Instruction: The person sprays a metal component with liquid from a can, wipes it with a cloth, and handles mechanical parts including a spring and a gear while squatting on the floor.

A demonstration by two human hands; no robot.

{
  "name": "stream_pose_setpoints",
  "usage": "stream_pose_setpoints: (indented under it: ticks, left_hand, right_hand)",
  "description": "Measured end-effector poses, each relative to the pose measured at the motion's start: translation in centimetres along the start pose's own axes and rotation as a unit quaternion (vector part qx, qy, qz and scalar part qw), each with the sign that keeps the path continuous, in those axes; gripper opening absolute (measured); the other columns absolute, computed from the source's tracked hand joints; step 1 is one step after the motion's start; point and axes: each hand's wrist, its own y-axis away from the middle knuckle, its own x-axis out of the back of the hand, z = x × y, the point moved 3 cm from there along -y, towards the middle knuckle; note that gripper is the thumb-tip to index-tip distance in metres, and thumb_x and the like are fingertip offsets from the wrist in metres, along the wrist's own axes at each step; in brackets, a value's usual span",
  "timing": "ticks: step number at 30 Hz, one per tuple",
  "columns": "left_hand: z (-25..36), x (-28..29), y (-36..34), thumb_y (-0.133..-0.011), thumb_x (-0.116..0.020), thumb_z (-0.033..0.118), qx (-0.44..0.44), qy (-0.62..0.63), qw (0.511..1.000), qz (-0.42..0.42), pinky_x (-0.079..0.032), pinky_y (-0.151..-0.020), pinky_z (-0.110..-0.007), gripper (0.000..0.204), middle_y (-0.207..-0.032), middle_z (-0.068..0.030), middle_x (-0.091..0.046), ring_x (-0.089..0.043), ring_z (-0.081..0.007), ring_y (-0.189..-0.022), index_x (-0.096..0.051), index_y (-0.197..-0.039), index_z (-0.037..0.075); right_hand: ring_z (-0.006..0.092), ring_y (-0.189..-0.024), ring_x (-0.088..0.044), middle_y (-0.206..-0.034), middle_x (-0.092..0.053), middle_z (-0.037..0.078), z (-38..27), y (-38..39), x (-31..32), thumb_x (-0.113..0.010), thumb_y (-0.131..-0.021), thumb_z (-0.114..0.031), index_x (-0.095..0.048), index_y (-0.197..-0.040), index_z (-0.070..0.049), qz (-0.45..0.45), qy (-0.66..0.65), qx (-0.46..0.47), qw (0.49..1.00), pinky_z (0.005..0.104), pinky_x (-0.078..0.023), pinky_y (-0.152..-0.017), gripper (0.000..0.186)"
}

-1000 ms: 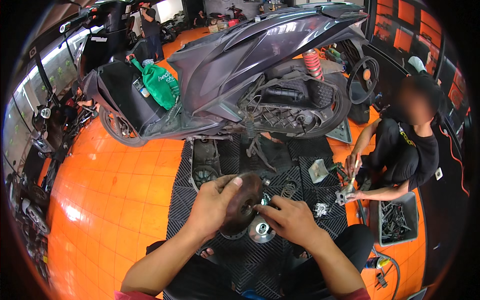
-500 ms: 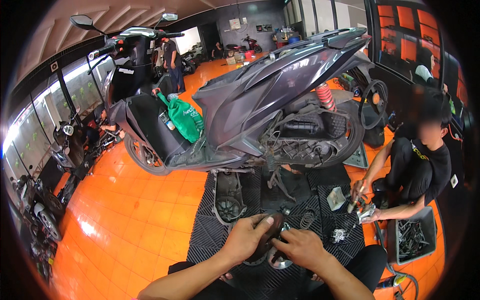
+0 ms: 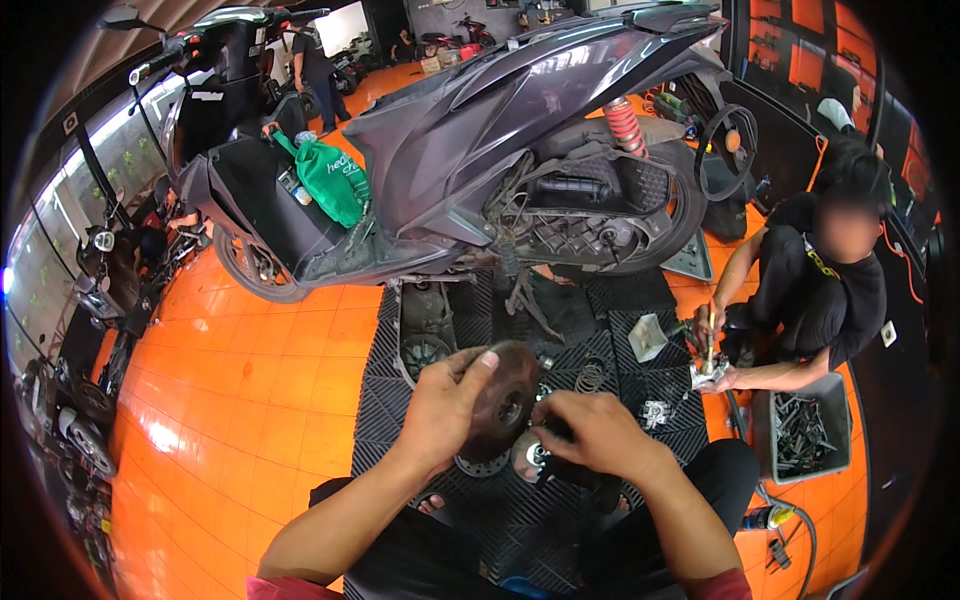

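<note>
Lifted higher since 0.5 s ago, the drum [image 3: 505, 400] sits gripped in the left hand [image 3: 445, 405] over the mat [image 3: 400, 420] while the right hand [image 3: 590, 435] pinches the hub [image 3: 530, 455]; judged mid-disassembly, next needing a steady pull apart.

Your left hand [image 3: 440, 415] grips a dark brown, rust-toned round clutch drum [image 3: 503, 400]; beside your right hand [image 3: 598, 435] sits a silvery metal disc [image 3: 528, 455]. Under you lies a black grid-patterned floor mat [image 3: 510, 510] set on glossy orange floor tiles [image 3: 250, 400] with dark grout lines. The scooter [image 3: 500, 130] ahead is dark purple-grey, with a red coil shock absorber [image 3: 622, 125] and a green bag [image 3: 330, 180] with white print. The co-worker [image 3: 815, 290] wears black beside a grey parts tray [image 3: 805, 435].
</note>
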Motion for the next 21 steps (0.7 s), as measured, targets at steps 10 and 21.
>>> stream_pose_setpoints:
  ticks: [10, 21]
  left_hand:
    - [0.8, 0.8, -0.2, -0.100, -0.060, 0.030, -0.001, 0.056, 0.998, 0.027, -0.051, -0.083, -0.029, 0.045, -0.104, -0.0124, -0.068, -0.063, -0.0150, -0.094, -0.059, -0.124, -0.008]
    - [1.6, 2.6, -1.1, -0.100, -0.056, 0.033, 0.036, 0.342, 0.939, -0.011, -0.054, -0.096, -0.041, 0.044, -0.119, -0.0170, -0.066, -0.067, -0.0281, -0.108, -0.058, -0.123, -0.004]
  right_hand:
    - [0.0214, -0.095, -0.065, -0.101, -0.066, 0.008, 2.1, 0.3, 1.3, -0.064, -0.087, -0.013, -0.066, -0.109, -0.001, 0.100, -0.209, -0.262, 0.937, 0.0311, -0.049, -0.082, 0.025]
    - [0.0189, -0.108, -0.064, -0.115, -0.068, 0.012, 0.0, 0.8, 4.6, -0.062, -0.080, 0.011, -0.069, -0.112, 0.003, 0.124, -0.464, -0.167, 0.861, 0.0297, -0.049, -0.095, 0.034]
